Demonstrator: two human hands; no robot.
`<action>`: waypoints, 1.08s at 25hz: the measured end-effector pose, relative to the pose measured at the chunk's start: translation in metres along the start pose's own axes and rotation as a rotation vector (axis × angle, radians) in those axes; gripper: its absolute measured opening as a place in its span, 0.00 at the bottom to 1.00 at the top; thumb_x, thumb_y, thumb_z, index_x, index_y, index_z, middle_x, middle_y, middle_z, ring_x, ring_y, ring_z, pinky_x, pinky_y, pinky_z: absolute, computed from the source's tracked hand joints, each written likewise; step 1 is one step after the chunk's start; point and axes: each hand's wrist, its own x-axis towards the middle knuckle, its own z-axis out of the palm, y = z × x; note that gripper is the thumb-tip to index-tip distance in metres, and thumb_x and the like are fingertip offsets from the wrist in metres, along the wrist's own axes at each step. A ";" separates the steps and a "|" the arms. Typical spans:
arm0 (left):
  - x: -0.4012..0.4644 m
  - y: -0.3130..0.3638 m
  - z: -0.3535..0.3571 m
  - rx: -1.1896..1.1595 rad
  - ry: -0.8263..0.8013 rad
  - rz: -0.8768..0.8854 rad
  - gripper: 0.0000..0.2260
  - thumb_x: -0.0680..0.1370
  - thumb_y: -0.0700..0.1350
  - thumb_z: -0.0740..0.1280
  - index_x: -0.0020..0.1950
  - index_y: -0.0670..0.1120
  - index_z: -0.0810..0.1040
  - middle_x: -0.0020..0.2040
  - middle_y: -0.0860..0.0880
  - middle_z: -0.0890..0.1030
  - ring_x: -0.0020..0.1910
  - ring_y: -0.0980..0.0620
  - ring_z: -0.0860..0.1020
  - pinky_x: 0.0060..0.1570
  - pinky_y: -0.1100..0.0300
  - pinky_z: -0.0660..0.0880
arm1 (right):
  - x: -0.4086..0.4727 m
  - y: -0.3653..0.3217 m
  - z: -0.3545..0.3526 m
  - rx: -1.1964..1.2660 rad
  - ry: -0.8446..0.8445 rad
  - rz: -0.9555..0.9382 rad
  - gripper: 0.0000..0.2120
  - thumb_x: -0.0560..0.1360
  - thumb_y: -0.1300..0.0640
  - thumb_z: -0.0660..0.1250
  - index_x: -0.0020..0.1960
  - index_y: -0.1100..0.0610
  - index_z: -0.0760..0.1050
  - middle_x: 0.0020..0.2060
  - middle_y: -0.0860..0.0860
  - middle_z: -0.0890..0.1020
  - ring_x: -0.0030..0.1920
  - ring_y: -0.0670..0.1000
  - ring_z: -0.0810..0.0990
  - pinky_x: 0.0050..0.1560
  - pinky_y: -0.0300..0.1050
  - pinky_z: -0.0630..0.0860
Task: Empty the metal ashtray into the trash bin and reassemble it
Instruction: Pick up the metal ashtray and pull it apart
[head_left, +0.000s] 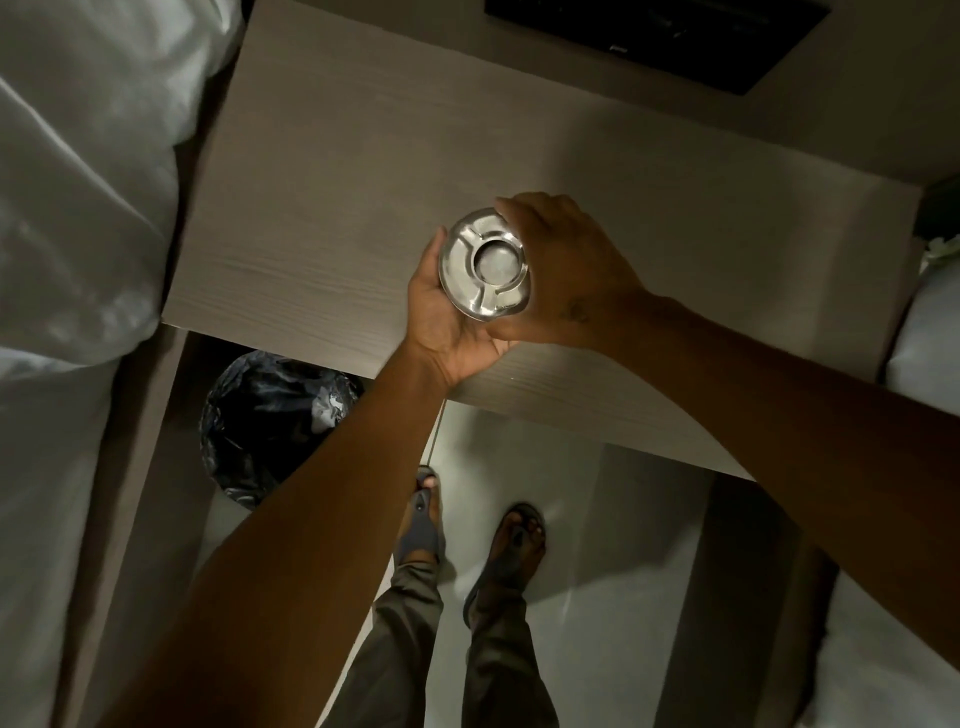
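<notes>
Ashtray is sitting mid-frame above the desk, cupped underneath by the left hand, while the right hand is clasping its right rim; trash bin is standing lower left.

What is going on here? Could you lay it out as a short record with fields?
setting: a person stands at a pale wooden table, bedding on either side
object held: metal ashtray, lid side up, above the table
left hand: cups the ashtray from below
right hand: grips its right edge and top
trash bin: black-lined, on the floor under the table's near left edge
contents of ashtray: cannot tell
other: dark flat item at the table's far edge
</notes>
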 end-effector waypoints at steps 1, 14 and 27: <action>0.001 0.000 -0.002 0.006 -0.015 -0.031 0.38 0.78 0.69 0.58 0.78 0.44 0.66 0.73 0.42 0.71 0.71 0.43 0.69 0.78 0.44 0.61 | 0.000 0.002 0.000 0.010 -0.011 -0.010 0.51 0.59 0.40 0.80 0.73 0.61 0.64 0.68 0.56 0.72 0.64 0.57 0.71 0.63 0.52 0.71; 0.006 0.029 -0.014 0.337 -0.035 -0.350 0.31 0.79 0.68 0.53 0.58 0.44 0.80 0.50 0.44 0.85 0.49 0.43 0.83 0.45 0.45 0.82 | -0.003 0.021 -0.009 0.130 -0.127 -0.279 0.53 0.61 0.41 0.81 0.76 0.61 0.60 0.72 0.56 0.67 0.72 0.55 0.65 0.65 0.44 0.66; -0.054 0.046 -0.068 -0.016 -0.238 -0.297 0.37 0.77 0.70 0.52 0.72 0.43 0.70 0.65 0.40 0.77 0.59 0.41 0.78 0.53 0.52 0.81 | -0.021 0.046 0.012 0.253 0.092 0.145 0.54 0.59 0.45 0.83 0.76 0.55 0.59 0.75 0.53 0.64 0.72 0.53 0.66 0.69 0.46 0.68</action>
